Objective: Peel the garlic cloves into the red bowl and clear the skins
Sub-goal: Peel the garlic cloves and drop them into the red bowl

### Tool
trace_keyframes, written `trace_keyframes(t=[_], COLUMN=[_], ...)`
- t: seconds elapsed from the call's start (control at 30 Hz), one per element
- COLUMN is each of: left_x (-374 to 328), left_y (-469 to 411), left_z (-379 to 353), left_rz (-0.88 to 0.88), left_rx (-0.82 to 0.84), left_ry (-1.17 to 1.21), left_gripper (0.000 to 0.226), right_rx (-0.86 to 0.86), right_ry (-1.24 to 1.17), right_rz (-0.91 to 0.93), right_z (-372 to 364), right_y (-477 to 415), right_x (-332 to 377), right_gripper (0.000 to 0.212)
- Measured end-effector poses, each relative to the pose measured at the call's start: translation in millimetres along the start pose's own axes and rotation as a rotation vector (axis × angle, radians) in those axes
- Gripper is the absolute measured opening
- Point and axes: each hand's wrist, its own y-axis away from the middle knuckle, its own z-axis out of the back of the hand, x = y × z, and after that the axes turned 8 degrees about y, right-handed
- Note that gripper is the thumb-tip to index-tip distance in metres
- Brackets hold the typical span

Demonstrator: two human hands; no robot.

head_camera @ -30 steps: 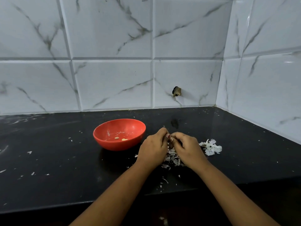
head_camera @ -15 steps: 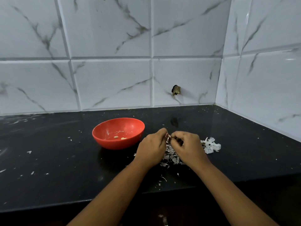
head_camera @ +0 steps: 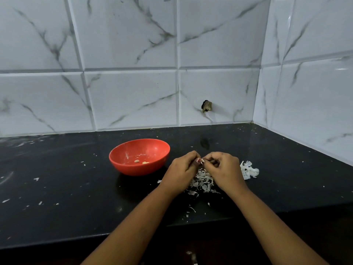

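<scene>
The left hand (head_camera: pixel 181 173) and right hand (head_camera: pixel 223 169) each have the grip clamped on 1 garlic clove (head_camera: pixel 201 161), over the skins (head_camera: pixel 202 182), so peel falls in 1 heap; the red bowl (head_camera: pixel 137 168) stands just beside them, at the middle of the surface (head_camera: pixel 76 188), likely for short drops.

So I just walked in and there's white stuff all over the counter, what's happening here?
A person is peeling a garlic clove, pinching it with the left hand and right hand over a heap of skins on the black counter. The red bowl to the left holds a couple of peeled cloves. A second clump of skins lies beside the right hand.
</scene>
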Motion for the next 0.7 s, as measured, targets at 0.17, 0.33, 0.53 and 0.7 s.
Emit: trace_keyframes(t=[0.17,0.33,0.53,0.7], left_x=[-4.2,-5.2,-7.7,-8.4], left_y=[0.2,-2.4,-2.4,-3.7], left_z=[1.5,3.0,2.6,1.7], left_rz=[0.005,0.046,0.079,0.106], left_rx=[0.055,-0.039,-0.147,-0.161], left_ry=[0.042,0.109,0.295,0.375], left_gripper=[0.016,0.011,0.01,0.007], right_rx=[-0.007,-0.076,-0.113,-0.102], right_ry=[-0.012,-0.009,0.017,0.065], right_rz=[-0.003,0.082,0.171,0.195], right_z=[0.9,2.1,0.6,-0.6], right_y=[-1.0,0.5,2.0,3.5], right_x=[-2.0,-0.7,1.1,0.7], right_gripper=[0.012,0.011,0.008,0.008])
